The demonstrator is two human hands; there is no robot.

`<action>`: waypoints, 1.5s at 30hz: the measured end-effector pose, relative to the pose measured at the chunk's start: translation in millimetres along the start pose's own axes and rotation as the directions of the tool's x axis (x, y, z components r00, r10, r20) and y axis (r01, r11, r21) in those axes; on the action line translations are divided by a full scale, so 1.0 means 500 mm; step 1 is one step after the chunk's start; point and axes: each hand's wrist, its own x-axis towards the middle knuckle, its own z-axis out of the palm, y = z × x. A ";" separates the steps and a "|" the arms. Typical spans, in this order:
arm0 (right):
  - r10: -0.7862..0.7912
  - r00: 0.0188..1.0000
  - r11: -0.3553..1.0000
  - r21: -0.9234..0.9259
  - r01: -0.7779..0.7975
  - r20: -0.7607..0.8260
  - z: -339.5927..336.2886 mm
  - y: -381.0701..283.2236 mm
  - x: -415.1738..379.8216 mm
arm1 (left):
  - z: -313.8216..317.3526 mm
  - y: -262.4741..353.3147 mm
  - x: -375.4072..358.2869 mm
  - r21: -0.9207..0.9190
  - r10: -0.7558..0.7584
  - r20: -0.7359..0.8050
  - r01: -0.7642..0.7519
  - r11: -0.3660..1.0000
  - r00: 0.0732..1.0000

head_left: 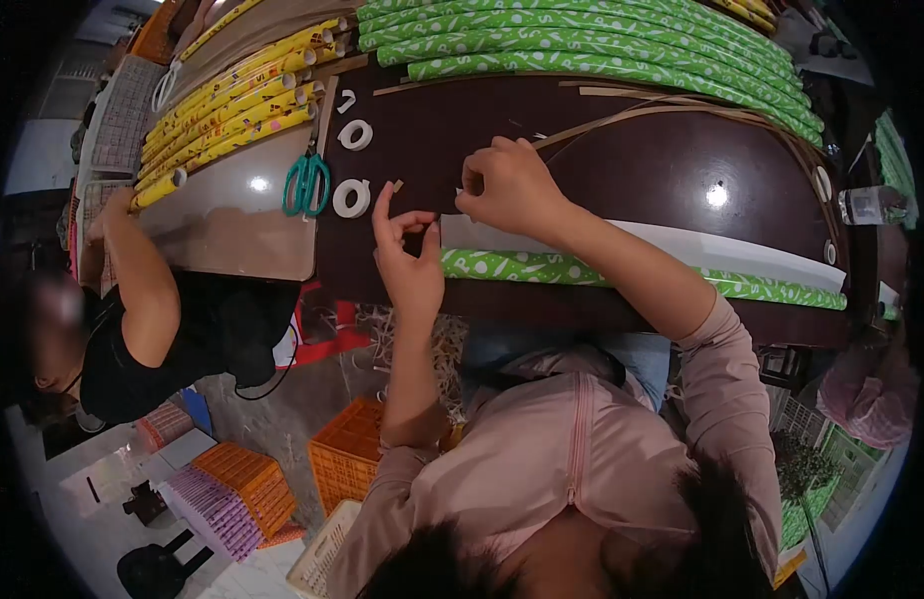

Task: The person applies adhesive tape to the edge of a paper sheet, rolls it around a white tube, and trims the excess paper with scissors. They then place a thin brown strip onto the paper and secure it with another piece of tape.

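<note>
A green patterned roll (771, 287) with a loose white flap (701, 247) lies along the table's near edge. My left hand (412, 250) is at the roll's left end, thumb and fingers apart, with a small brown piece (398, 187) at a fingertip. Above the flap's left end, my right hand (507, 190) is closed in a pinch; what its fingertips hold is too small to make out. Left of my hands are two white tape rolls (351, 198) (355, 135) and teal-handled scissors (306, 185).
Green rolls (582, 40) are stacked at the table's back. Yellow rolls (232, 110) lie at the left, where a co-worker's hand (108, 215) touches one. Long brown strips (682, 103) curve across the right side. An orange crate (347, 454) stands below.
</note>
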 end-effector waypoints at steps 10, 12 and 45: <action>0.001 1.000 1.000 -0.004 -0.001 -0.010 0.004 0.001 0.000 | 0.007 -0.002 0.006 -0.036 0.025 -0.023 -0.026 0.999 0.999; 0.007 1.000 1.000 -0.006 -0.007 -0.001 0.002 0.000 0.000 | 0.007 -0.003 0.008 -0.035 0.037 -0.029 -0.038 0.999 0.999; 0.062 0.996 0.509 -0.857 -0.087 -0.064 -0.030 -0.016 -0.014 | 0.001 0.021 0.000 0.448 0.014 0.126 -0.070 0.891 0.992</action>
